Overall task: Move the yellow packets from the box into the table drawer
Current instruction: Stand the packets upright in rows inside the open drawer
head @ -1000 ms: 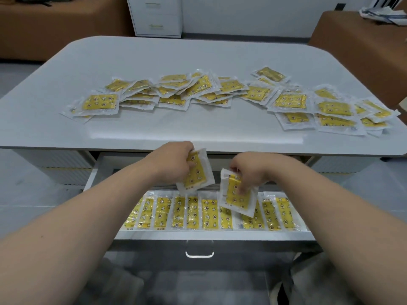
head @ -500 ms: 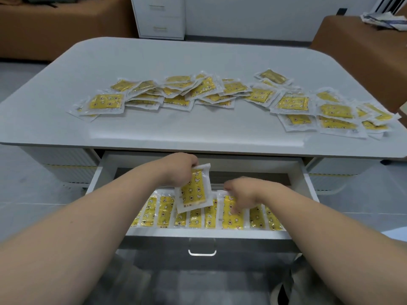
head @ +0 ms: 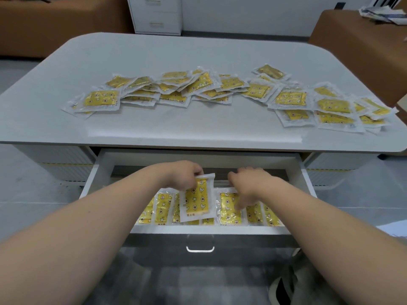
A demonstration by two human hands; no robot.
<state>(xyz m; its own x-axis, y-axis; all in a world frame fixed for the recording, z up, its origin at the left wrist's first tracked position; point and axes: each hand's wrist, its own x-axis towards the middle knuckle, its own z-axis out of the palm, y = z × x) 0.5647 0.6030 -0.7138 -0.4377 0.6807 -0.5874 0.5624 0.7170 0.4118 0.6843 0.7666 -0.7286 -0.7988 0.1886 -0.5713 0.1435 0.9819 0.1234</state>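
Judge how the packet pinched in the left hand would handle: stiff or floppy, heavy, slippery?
Probably light and only mildly floppy: the held packet hangs almost flat from a pinch of the left hand at its top edge. Likely slippery, since its clear wrapper shines. Unlikely to roll: the tabletop packets lie flat, overlapping.

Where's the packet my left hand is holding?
Head view, centre: the left hand pinches the packet above the open drawer, just left of the right hand.

Yellow packets [head: 196,200] with star and moon prints, clear edges; grey table [head: 154,56]; white drawer [head: 94,175].
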